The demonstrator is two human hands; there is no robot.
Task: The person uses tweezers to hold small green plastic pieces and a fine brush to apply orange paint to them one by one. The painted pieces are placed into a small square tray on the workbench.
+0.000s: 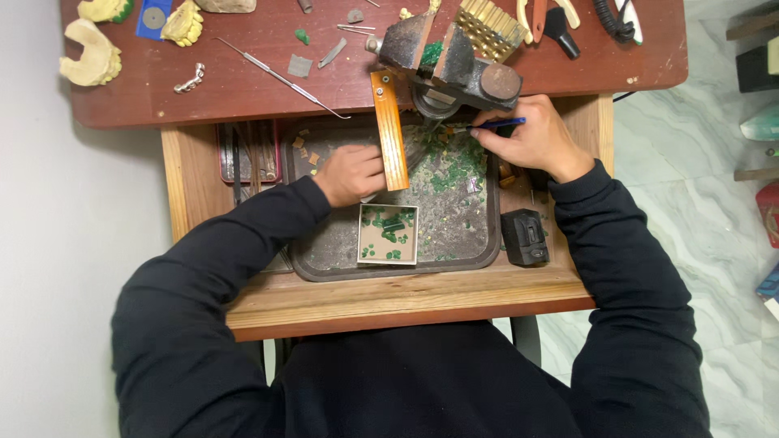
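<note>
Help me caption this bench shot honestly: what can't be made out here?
- Head view: left hand fingertips, hidden behind the orange handle.
- Blue tool tip: too small, lost under the vise.
- Green bits in the tray: too small to identify.
- Tools at top: cut off by the edge.

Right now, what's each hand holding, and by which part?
Right hand pinches a blue-handled tool along its handle. Left hand is closed beside the orange wooden strip; what it grips cannot be told.

1 small square cardboard box (388, 234), open, in dark tray (324, 264), holding green bits.
</note>
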